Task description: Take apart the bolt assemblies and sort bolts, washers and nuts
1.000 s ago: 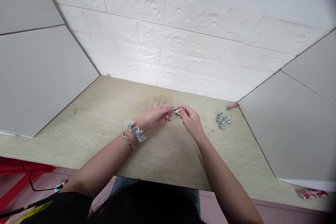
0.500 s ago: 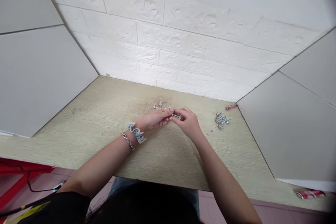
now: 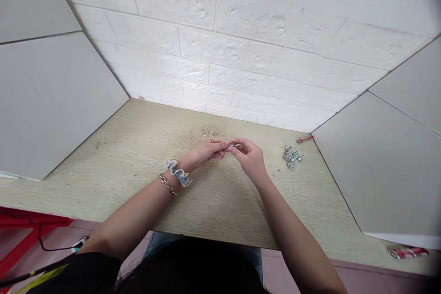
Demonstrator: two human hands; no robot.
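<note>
- I have the small metal piece [image 3: 232, 145] near the middle of the table [image 3: 213, 206], silvery and slim, its full shape hidden from me by the fingers around it
- My left hand [image 3: 206, 152] is clamped on its left end, thumb lying along the top
- My right hand [image 3: 254, 160] is clamped on the other end, pinching with thumb and fingers; the two hands are nearly together, the piece bridging the small gap, and I cannot tell from here whether either one rests on the wood
- Just beyond the left hand I see two bolts [image 3: 211, 134] standing upright, partly covered by that hand, near a patch of brown specks [image 3: 201, 131]
- On the left wrist I make out a blue-and-white scrunchie [image 3: 179, 173] and, below it, a chain bracelet [image 3: 167, 185]
- Well to the right of the right hand lies a pile of silvery bolts [image 3: 291, 156], close together, with a few reddish crumbs [image 3: 278, 170] between
- Past the pile, one red cylinder [image 3: 304, 139] lies by the corner of the right panel [image 3: 392, 170]; another like it, the front cylinder [image 3: 409, 253], lies near the table's front edge
- Farther out I get the left panel [image 3: 65, 101], the white brick-patterned wall [image 3: 220, 55] at the back, and a red frame [image 3: 17, 248] below the table at lower left
</note>
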